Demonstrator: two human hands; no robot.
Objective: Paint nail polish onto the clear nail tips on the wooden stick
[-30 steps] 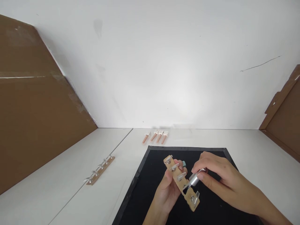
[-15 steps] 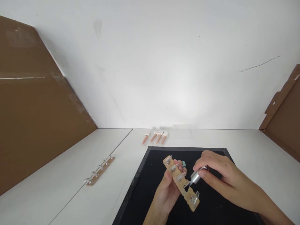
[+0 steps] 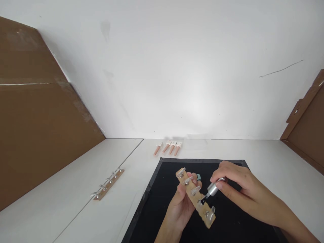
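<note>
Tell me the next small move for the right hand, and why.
Probably a short, light stroke of the silver-handled brush in the right hand: its dark tip is at a clear nail tip on the wooden strip, which the left hand holds from beneath.

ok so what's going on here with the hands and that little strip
The left hand holds a tan strip bearing clear nail tips. The right hand grips a silver-handled brush, its dark end at the fourth tip from the top. A similar strip lies on the white table to the left.
</note>
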